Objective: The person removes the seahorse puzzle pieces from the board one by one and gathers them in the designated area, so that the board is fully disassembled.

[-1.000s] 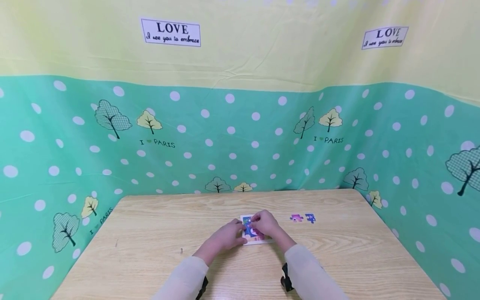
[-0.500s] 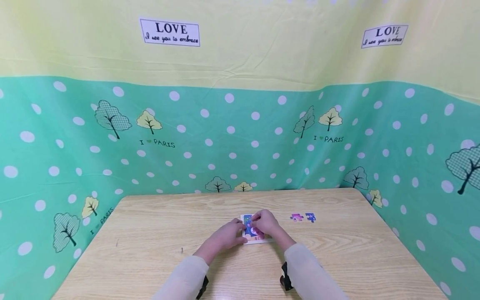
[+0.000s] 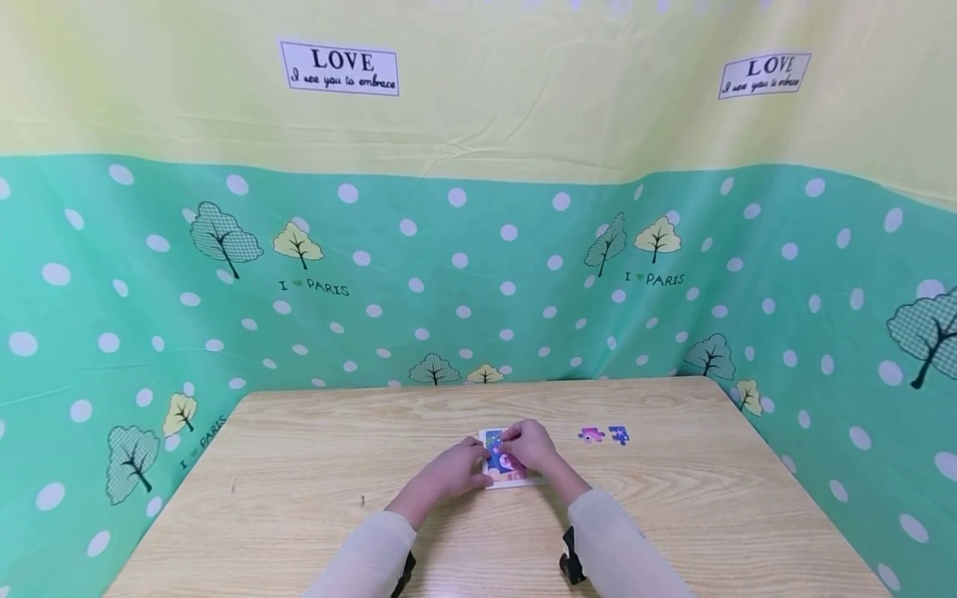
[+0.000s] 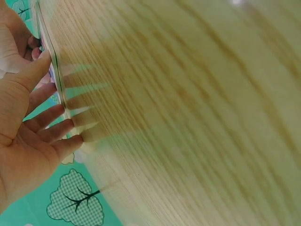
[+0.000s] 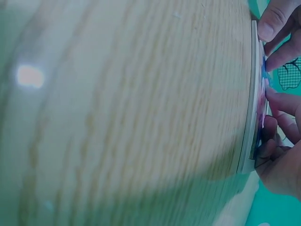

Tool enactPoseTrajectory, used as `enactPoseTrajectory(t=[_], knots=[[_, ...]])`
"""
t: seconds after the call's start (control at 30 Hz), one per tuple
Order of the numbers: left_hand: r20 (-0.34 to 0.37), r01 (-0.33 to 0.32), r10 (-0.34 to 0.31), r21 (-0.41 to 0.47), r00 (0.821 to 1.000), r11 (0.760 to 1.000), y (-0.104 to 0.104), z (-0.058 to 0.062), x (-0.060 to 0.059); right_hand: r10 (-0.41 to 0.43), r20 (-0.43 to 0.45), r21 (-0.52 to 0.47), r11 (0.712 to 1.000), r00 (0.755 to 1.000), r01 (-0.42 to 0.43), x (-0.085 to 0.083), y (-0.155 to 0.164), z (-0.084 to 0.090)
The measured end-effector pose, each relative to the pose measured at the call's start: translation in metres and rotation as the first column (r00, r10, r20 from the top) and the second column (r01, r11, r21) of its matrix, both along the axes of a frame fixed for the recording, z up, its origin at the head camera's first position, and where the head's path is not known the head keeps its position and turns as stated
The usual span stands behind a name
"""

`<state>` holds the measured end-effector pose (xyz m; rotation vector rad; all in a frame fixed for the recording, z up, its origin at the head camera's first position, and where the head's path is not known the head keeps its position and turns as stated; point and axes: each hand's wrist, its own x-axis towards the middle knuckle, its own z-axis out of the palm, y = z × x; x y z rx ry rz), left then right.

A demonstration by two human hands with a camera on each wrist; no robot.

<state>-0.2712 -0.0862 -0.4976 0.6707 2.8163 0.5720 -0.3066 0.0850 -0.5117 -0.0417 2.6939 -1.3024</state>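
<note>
A small white puzzle board (image 3: pixel 499 479) with a blue and pink picture lies at the middle of the wooden table (image 3: pixel 299 465). My left hand (image 3: pixel 477 465) rests at its left side. In the left wrist view the thumb of my left hand (image 4: pixel 40 115) lies against the board's edge (image 4: pixel 52 66), and the straight fingers are spread on the wood. My right hand (image 3: pixel 512 438) curls over the board's far right part. In the right wrist view the bent fingertips of my right hand (image 5: pixel 277 141) press on a blue piece at the board's (image 5: pixel 250 117) surface.
Two loose pieces, one pink (image 3: pixel 591 434) and one blue (image 3: pixel 618 433), lie on the table to the right of the board. A green dotted cloth (image 3: pixel 478 274) walls the table at the back and both sides. Bare wood lies to the left and in front.
</note>
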Motion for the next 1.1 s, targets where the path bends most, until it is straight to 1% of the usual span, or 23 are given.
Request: enactPoseTrajectory(t=[0.17,0.33,0.47,0.63,0.8,0.93,1.1], knots=[[0.0,-0.004,0.004,0.002,1.0,1.0,0.0,-0.001,-0.001,0.006,-0.022,0.011,1.0,1.0,-0.006,0.0,0.0,-0.001],[-0.009,-0.001,0.001,0.006,1.0,1.0,0.0,0.001,0.0,0.021,-0.057,0.013,1.0,0.998,-0.02,0.0,0.001,-0.002],[-0.022,0.008,-0.008,0.008,1.0,1.0,0.0,0.003,0.002,0.027,-0.078,-0.014,0.999,0.997,-0.029,-0.001,0.003,-0.002],[-0.031,0.02,-0.019,0.008,0.999,1.0,0.0,0.005,0.004,0.026,-0.073,-0.059,0.998,0.997,-0.03,0.0,0.006,-0.001],[-0.02,0.013,-0.013,0.004,1.0,1.0,0.001,0.003,0.003,0.01,-0.064,-0.088,0.996,0.998,-0.015,0.001,0.008,0.001],[-0.007,0.006,-0.006,0.01,1.0,1.0,0.001,0.003,0.002,-0.004,-0.075,-0.098,0.995,0.997,-0.003,0.001,0.011,0.004],[0.003,0.003,-0.003,0.01,1.0,1.0,0.001,0.004,0.002,-0.002,-0.098,-0.086,0.996,0.995,-0.006,0.002,0.015,0.005]])
